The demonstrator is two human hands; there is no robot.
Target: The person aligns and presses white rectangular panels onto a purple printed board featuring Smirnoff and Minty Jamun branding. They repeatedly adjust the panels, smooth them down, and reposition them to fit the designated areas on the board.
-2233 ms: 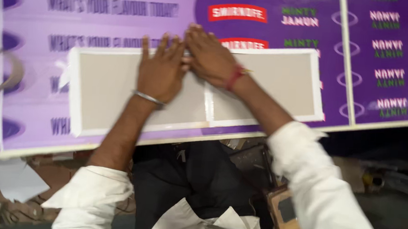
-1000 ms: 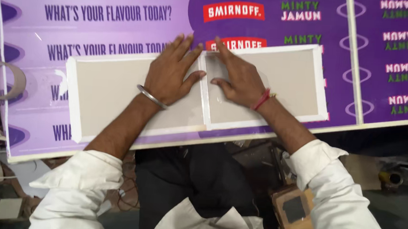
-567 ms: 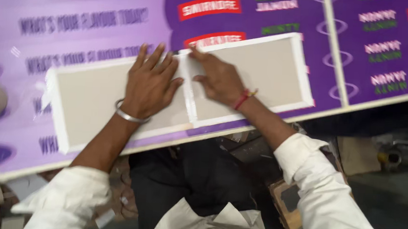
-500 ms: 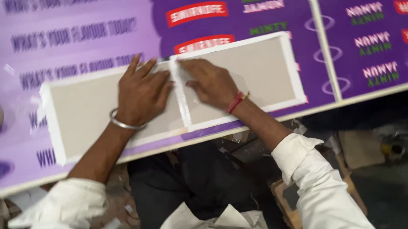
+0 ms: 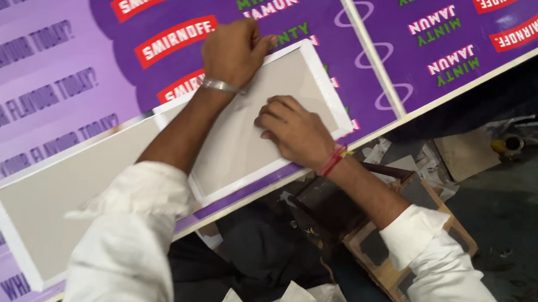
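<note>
Two grey panels with white borders lie side by side on a large purple printed sheet (image 5: pixel 56 69). My left hand (image 5: pixel 235 49), with a silver bangle at the wrist, reaches across and curls its fingers over the far edge of the right grey panel (image 5: pixel 238 149). Below it, my right hand (image 5: pixel 295 131), with a red thread at the wrist, rests knuckles up on the same panel's surface, fingers bent and holding nothing. The left grey panel (image 5: pixel 54 206) is partly hidden by my white sleeve.
The printed sheet rests on a white-edged board whose near edge (image 5: pixel 473 73) runs diagonally. Below it on the dark floor are a brown cardboard box (image 5: pixel 393 264), paper scraps (image 5: pixel 405 162) and a small yellowish roll (image 5: pixel 507 144). My dark trousers (image 5: pixel 262 256) are under the board.
My left hand has left the seam between the panels and moved to the right panel's far edge. My right hand has slid onto that panel's middle. The view has tilted and shifted right.
</note>
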